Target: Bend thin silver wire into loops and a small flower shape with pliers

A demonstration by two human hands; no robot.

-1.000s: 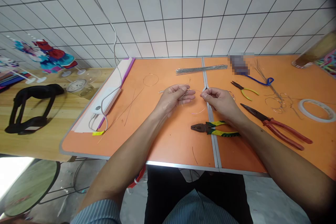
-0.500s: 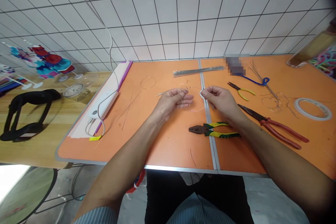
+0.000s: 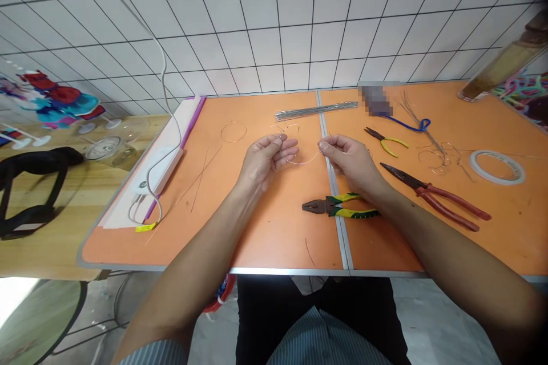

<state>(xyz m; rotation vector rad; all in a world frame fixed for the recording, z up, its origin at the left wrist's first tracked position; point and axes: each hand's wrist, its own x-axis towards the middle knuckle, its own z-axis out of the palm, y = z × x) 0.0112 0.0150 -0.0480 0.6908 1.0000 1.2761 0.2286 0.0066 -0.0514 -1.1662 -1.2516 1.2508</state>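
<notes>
Above the orange table, a thin curved wire (image 3: 299,163) runs between my two hands. My left hand (image 3: 268,161) pinches one end of it between thumb and forefinger, the other fingers held loosely out. A small bent bit of wire stands up just beyond those fingertips. On the other side, my right hand (image 3: 349,161) has thumb and forefinger closed on the wire. Combination pliers (image 3: 329,206) with yellow and green handles lie below, partly under my right forearm. A wire ring (image 3: 233,132) lies flat left of my hands, and a bundle of straight wires (image 3: 317,110) lies behind them.
Right of my arm lie red-handled long-nose pliers (image 3: 428,190), small yellow-handled pliers (image 3: 387,141), a white tape roll (image 3: 518,174) and tangled wire (image 3: 443,157). A bottle (image 3: 492,74) stands at the back right. On the left is a power strip (image 3: 158,174) with its cord.
The wire between my hands now sags in an open lower curve, where it formed a rounder loop before. The whole view has shifted slightly; the tools lie as they did.
</notes>
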